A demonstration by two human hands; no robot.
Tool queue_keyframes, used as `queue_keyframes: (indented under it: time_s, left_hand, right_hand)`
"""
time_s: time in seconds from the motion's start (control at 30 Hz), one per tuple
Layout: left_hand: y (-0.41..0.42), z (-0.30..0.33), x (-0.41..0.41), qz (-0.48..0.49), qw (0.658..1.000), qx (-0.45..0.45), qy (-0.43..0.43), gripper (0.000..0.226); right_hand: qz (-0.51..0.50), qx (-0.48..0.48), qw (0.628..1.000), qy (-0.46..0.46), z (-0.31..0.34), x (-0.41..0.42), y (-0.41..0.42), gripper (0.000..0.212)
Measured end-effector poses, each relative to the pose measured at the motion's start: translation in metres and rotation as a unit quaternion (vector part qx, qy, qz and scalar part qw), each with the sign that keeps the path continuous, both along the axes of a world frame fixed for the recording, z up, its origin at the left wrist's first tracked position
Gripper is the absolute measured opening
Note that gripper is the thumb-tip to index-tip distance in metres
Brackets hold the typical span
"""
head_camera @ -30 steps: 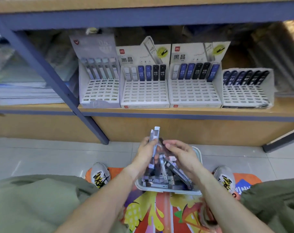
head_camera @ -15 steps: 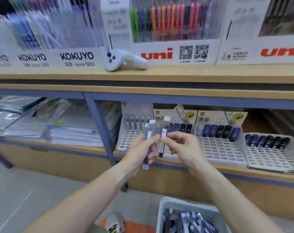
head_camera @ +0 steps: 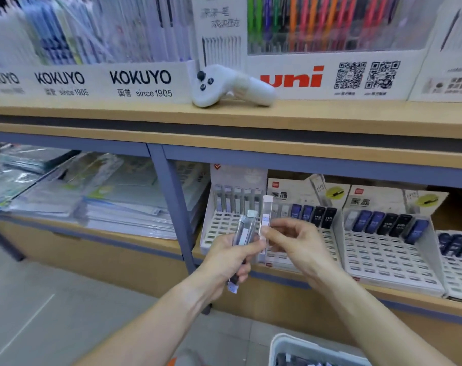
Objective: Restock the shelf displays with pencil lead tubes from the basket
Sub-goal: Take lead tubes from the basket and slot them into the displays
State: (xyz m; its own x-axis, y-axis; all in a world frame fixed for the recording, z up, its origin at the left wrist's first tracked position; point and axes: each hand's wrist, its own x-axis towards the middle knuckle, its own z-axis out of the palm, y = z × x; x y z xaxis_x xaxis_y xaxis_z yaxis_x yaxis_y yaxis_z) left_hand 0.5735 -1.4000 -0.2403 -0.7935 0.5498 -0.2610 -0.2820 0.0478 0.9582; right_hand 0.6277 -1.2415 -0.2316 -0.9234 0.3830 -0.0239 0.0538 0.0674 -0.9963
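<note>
My left hand [head_camera: 228, 257] grips a small bunch of clear pencil lead tubes [head_camera: 244, 232] with white caps, held upright in front of the lower shelf. My right hand [head_camera: 294, 243] pinches one more clear lead tube [head_camera: 266, 216] by its lower part, just right of the bunch. Behind the hands stand white slotted display trays: a grey-backed one [head_camera: 224, 228], then two with blue and black tubes in the top row [head_camera: 307, 213] [head_camera: 385, 249]. The white basket [head_camera: 285, 344] with more tubes shows at the bottom edge.
A blue steel upright [head_camera: 171, 204] divides the lower shelf; stacked plastic folders [head_camera: 92, 196] lie left of it. On the upper shelf sit a white handheld controller [head_camera: 229, 84] and pen displays marked KOKUYO and uni. A fourth tray [head_camera: 459, 260] is at far right.
The view has lifted from the basket on the floor to the shelf. Both hands rose with the tubes, and the right hand has drawn one tube out beside the bunch.
</note>
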Motion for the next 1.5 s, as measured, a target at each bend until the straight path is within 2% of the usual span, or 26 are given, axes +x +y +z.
queue_keyframes:
  time_s: [0.1,0.2,0.27,0.37,0.53,0.63,0.8,1.13,1.33,1.5]
  left_hand:
    - [0.002,-0.006,-0.008,-0.009,1.0,-0.006,-0.008,0.018]
    - [0.005,-0.012,-0.012,-0.007,1.0,-0.019,-0.008,0.017]
    - [0.008,-0.016,-0.018,0.024,1.0,-0.015,-0.013,0.018]
    - [0.01,-0.023,-0.031,0.092,0.995,-0.007,-0.043,0.032]
    - [0.011,-0.025,-0.041,0.138,0.979,0.07,-0.13,0.025]
    - [0.011,-0.027,-0.043,0.154,0.979,0.068,-0.114,0.022]
    - [0.009,-0.03,-0.043,0.137,0.983,0.061,-0.107,0.011]
    - [0.006,-0.035,-0.041,0.126,0.988,0.05,-0.074,0.021]
    - [0.004,-0.034,-0.038,0.116,0.993,0.022,-0.018,0.026]
    - [0.001,-0.033,-0.037,0.105,0.994,0.004,0.008,0.026]
  right_hand:
    - [-0.032,-0.018,0.998,0.049,0.004,-0.013,0.008,0.034]
    - [-0.022,0.02,0.996,0.08,0.009,-0.026,0.014,0.031]
    - [-0.029,0.057,0.994,0.091,0.01,-0.037,0.015,0.028]
    - [-0.085,0.128,0.98,0.129,0.005,-0.055,0.016,0.027]
    - [-0.097,0.27,0.944,0.166,-0.007,-0.074,0.016,0.027]
    - [-0.07,0.333,0.928,0.152,-0.013,-0.076,0.015,0.023]
    - [-0.053,0.36,0.92,0.148,-0.015,-0.077,0.016,0.022]
    - [-0.056,0.407,0.901,0.143,-0.016,-0.084,0.019,0.024]
    - [-0.078,0.516,0.84,0.147,-0.018,-0.101,0.021,0.023]
    - [-0.098,0.535,0.833,0.106,-0.023,-0.102,0.024,0.021]
